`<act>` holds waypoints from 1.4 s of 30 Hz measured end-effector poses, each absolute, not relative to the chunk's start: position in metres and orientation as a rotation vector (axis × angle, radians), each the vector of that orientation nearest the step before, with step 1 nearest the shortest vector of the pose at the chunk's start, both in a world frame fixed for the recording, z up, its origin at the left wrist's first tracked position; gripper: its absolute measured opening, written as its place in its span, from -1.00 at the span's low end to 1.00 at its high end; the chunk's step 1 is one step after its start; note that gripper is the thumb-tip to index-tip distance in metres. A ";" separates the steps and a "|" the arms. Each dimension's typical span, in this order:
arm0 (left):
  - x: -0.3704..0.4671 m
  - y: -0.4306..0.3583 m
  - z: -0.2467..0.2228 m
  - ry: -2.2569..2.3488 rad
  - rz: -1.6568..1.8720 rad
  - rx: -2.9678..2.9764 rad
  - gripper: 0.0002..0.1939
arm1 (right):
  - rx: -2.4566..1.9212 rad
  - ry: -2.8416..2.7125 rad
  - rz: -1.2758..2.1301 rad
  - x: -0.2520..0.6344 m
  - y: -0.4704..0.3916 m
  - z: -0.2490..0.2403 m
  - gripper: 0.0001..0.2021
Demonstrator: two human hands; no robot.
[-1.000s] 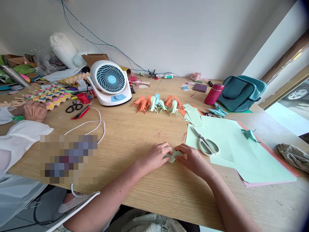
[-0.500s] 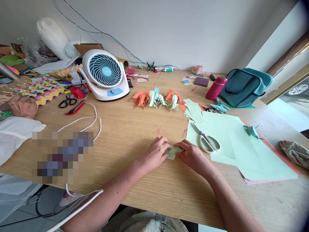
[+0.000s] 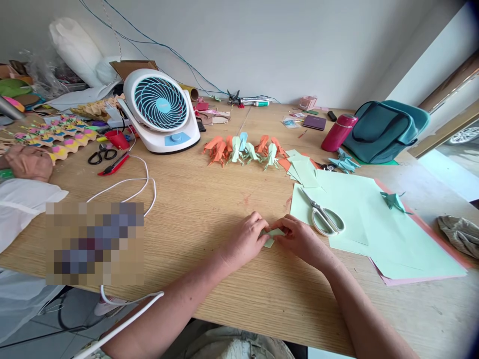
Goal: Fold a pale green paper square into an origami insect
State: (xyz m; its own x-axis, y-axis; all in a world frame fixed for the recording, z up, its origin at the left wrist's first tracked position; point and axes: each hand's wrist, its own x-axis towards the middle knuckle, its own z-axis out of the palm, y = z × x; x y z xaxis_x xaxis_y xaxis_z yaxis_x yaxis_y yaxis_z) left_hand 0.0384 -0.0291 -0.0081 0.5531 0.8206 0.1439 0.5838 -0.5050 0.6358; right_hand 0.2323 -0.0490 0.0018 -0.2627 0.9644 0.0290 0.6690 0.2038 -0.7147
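Observation:
A small piece of folded pale green paper [image 3: 269, 243] lies on the table between my hands, partly covered by fingers. My left hand [image 3: 249, 238] grips its left side, fingers bent and thumb against the paper. My right hand [image 3: 298, 239] pinches the right side, its fingertips almost meeting those of the left. White-handled scissors [image 3: 327, 219] rest to the right on large pale green sheets [image 3: 389, 239]. Beyond my hands stands a row of folded paper figures in orange [image 3: 217, 149], pale green [image 3: 235, 151] and blue. Smaller cut green papers [image 3: 306, 172] are stacked beside that row.
A white fan [image 3: 164, 114] stands at back left, its cord looping over the wooden table [image 3: 179, 199]. Another person's hand [image 3: 30, 163] rests at far left near painted egg cartons [image 3: 67, 144]. A pink bottle [image 3: 339, 133] and teal bag [image 3: 381, 132] stand at back right.
My left hand has shifted slightly right, closer to my right hand, and covers more of the paper. The whole view has moved a little; other things stay in place.

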 end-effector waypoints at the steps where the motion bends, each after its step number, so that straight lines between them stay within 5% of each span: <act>1: 0.040 -0.029 -0.009 1.137 0.600 2.253 -0.97 | -1.523 -2.020 0.816 0.233 -0.048 0.002 -0.87; 17: 0.050 -0.020 -0.006 1.291 0.513 2.163 -0.96 | -1.747 -2.245 0.846 0.230 -0.026 0.019 -0.91; 42: 0.040 -0.036 -0.009 1.087 0.684 2.314 -0.85 | -1.265 -2.331 0.525 0.246 -0.043 -0.004 -0.83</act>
